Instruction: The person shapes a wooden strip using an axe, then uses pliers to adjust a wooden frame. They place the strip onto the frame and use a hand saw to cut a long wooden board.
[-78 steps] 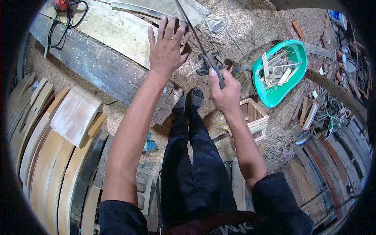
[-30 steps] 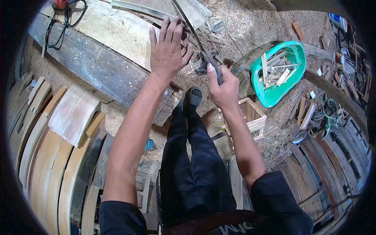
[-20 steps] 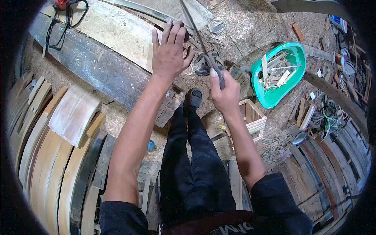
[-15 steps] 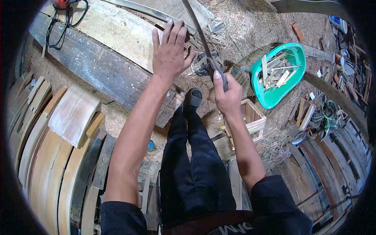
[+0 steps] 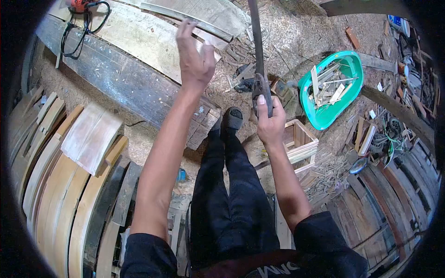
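My right hand (image 5: 270, 121) is closed around the dark handle of what looks like a hand saw (image 5: 257, 41). Its long narrow blade points away from me, seen almost edge-on, so its teeth cannot be made out. My left hand (image 5: 194, 60) is raised over the end of a pale wide board (image 5: 143, 44), fingers partly bent and apart, holding nothing. That board lies on a dark, worn wooden bench (image 5: 111, 78). A thin wood strip (image 5: 194, 23) lies beyond my left fingers.
A red power tool (image 5: 79, 5) with a black cord sits on the bench's far left. Right of me are a green tub (image 5: 320, 121) of wood scraps and a small wooden frame box (image 5: 301, 139). Stacked planks (image 5: 69, 194) stand at left. Shavings and offcuts cover the floor.
My left hand has lifted off the board's end, its fingers bending from spread. The saw has swung more upright in my right hand, its tip moving right.
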The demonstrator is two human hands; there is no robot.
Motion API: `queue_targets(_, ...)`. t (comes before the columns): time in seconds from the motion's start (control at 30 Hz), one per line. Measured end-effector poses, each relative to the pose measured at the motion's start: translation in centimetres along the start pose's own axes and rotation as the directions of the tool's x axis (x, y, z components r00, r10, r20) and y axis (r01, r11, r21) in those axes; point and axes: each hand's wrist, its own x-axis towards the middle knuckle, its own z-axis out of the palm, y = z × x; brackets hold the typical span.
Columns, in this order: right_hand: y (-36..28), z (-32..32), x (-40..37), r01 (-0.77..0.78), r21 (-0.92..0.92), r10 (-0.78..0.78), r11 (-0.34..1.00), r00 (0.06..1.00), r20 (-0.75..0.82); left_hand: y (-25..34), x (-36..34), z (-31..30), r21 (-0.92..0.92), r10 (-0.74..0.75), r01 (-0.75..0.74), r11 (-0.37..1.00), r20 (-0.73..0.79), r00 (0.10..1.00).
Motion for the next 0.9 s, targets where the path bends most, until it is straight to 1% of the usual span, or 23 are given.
queue_targets(0.03,-0.3,0.1,0.0,0.015,-0.003,-0.015,1.0,1.0,0.025,-0.1,0.3,-0.1,0.094,-0.085,0.085,0.992,-0.002,0.996)
queue_targets(0.1,-0.6,0.2,0.3,0.03,0.046,-0.033,0.998,0.996,0.081,-0.4,1.3,-0.2,0.272,-0.251,0.249,0.929,-0.029,0.968)
queue_targets(0.13,-0.6,0.2,0.3,0.035,0.069,-0.042,0.997,0.993,0.107,-1.0,2.1,0.0,0.291,-0.298,0.287,0.912,-0.007,0.954)
queue_targets(0.23,-0.4,0.5,0.5,0.013,0.173,-0.04,0.985,0.988,0.151,-2.4,4.3,1.3,0.515,-0.243,0.163,0.842,0.091,0.966)
queue_targets(0.27,-0.3,0.5,0.5,0.047,0.146,-0.07,0.988,0.985,0.16,-2.8,5.0,1.7,0.499,-0.14,0.087,0.862,0.069,0.988)
queue_targets(0.33,-0.1,0.7,0.6,0.115,0.097,-0.131,0.989,0.975,0.178,-3.7,6.5,1.7,0.53,-0.111,0.007,0.848,0.165,0.98)
queue_targets(0.37,0.0,0.9,0.5,0.174,0.076,-0.184,0.982,0.971,0.15,-4.0,6.9,1.7,0.543,-0.098,-0.035,0.839,0.213,0.972)
queue_targets(0.43,-0.1,1.9,0.4,0.29,0.028,-0.291,0.957,0.951,0.102,-3.8,6.9,1.6,0.583,-0.102,-0.039,0.811,0.208,0.973)
queue_targets(0.47,-0.4,2.2,-0.2,0.147,0.066,-0.153,0.987,0.983,0.101,-3.8,6.9,1.7,0.602,-0.104,-0.042,0.797,0.205,0.973)
queue_targets(0.57,-0.5,3.5,-0.4,0.167,0.042,-0.169,0.985,0.984,0.056,-4.3,6.7,2.0,0.649,-0.077,-0.077,0.757,0.206,0.976)
queue_targets(0.6,-0.4,4.2,-0.4,0.209,0.047,-0.209,0.977,0.978,0.009,-4.2,6.7,2.0,0.649,-0.078,-0.074,0.758,0.202,0.976)
queue_targets(0.7,0.2,4.6,-0.7,0.208,0.019,-0.207,0.978,0.978,-0.036,-3.6,6.7,2.0,0.65,-0.082,-0.066,0.757,0.195,0.977)
queue_targets(0.8,0.4,4.1,-0.9,0.181,0.026,-0.18,0.983,0.983,-0.032,-3.5,6.8,1.9,0.652,-0.097,-0.055,0.756,0.195,0.976)
queue_targets(0.9,0.7,3.9,-0.6,0.189,0.042,-0.188,0.981,0.982,-0.033,-3.3,6.9,2.0,0.631,-0.119,-0.037,0.775,0.204,0.972)
